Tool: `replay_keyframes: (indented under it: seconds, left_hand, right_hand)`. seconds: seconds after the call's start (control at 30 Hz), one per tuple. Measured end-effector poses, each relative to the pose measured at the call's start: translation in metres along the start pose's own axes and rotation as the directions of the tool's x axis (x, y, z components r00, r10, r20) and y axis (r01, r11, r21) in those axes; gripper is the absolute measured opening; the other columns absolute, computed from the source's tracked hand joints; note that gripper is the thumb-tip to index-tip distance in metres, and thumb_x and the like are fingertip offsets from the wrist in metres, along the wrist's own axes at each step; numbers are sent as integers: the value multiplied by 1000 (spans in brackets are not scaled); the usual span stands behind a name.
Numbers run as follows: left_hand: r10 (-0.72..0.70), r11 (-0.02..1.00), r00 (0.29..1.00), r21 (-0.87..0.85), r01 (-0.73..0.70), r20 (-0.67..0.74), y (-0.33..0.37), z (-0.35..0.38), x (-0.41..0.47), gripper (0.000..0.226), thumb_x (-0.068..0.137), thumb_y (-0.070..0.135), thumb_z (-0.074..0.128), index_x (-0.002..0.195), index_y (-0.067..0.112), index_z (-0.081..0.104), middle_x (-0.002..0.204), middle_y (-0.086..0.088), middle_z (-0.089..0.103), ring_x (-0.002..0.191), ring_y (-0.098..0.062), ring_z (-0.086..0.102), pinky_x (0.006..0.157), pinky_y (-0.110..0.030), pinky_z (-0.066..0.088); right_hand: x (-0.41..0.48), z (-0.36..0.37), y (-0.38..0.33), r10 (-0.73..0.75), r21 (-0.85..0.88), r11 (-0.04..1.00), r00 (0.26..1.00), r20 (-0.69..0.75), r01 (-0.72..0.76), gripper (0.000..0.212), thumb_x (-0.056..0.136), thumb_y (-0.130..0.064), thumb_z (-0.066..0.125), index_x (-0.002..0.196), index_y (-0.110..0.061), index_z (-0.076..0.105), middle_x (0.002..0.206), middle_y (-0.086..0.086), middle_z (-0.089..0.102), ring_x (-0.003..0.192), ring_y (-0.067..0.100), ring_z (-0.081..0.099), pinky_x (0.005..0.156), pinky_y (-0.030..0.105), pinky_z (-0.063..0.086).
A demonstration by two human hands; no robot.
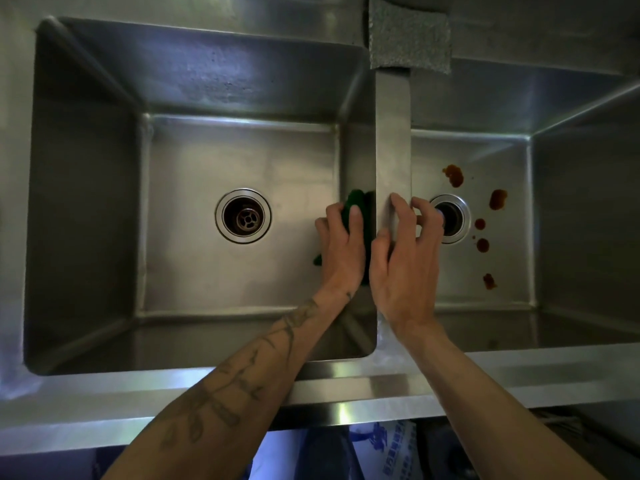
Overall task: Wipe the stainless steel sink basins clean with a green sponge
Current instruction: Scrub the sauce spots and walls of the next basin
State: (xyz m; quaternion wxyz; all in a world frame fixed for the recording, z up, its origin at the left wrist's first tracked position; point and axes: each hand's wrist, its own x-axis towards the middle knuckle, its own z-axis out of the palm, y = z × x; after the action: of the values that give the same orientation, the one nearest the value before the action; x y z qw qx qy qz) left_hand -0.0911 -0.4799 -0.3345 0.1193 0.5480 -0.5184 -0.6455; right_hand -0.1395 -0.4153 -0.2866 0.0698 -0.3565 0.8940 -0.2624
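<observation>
A double stainless steel sink fills the view. My left hand grips the green sponge low in the left basin, against its right wall by the divider. My right hand rests on the divider, fingers spread and bent, reaching over the right basin. Reddish-brown sauce stains dot the right basin's floor around its drain. The left basin's floor looks free of stains around its drain.
A grey scouring pad lies on the back ledge above the divider. The steel front rim runs along the bottom. Below it a white bag with blue print shows under the counter.
</observation>
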Motion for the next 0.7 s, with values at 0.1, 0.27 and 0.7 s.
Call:
replay_keyframes:
  seconds: [0.1, 0.27, 0.7]
  left_hand:
    - [-101, 994, 994, 52, 99, 39, -30, 0, -11, 38, 114, 45, 32, 141, 20, 42, 129, -4, 41, 103, -5, 51, 93, -26, 43]
    - [-282, 957, 958, 87, 277, 55, -20, 2, 21, 38, 115, 47, 28, 131, 15, 40, 137, -17, 41, 106, -27, 52, 100, -39, 42]
    - [-257, 959, 964, 143, 245, 69, -8, 1, 25, 41, 115, 47, 26, 137, 16, 41, 138, -14, 41, 110, -30, 54, 103, -41, 47]
  right_hand:
    - [1, -1, 1, 3, -16, 1000, 1000, 5, -3, 43, 104, -29, 44, 145, -17, 49, 149, 14, 39, 130, 25, 45, 97, 48, 54]
    - [0, -2, -2, -1, -19, 1000, 1000, 10, 1, 44, 103, -31, 42, 146, -18, 47, 149, 15, 39, 131, 26, 45, 98, 48, 54]
    - [0, -4, -1, -14, -25, 1000, 1000, 23, 14, 44, 104, -31, 42, 144, -15, 50, 149, 17, 40, 128, 29, 49, 96, 48, 55]
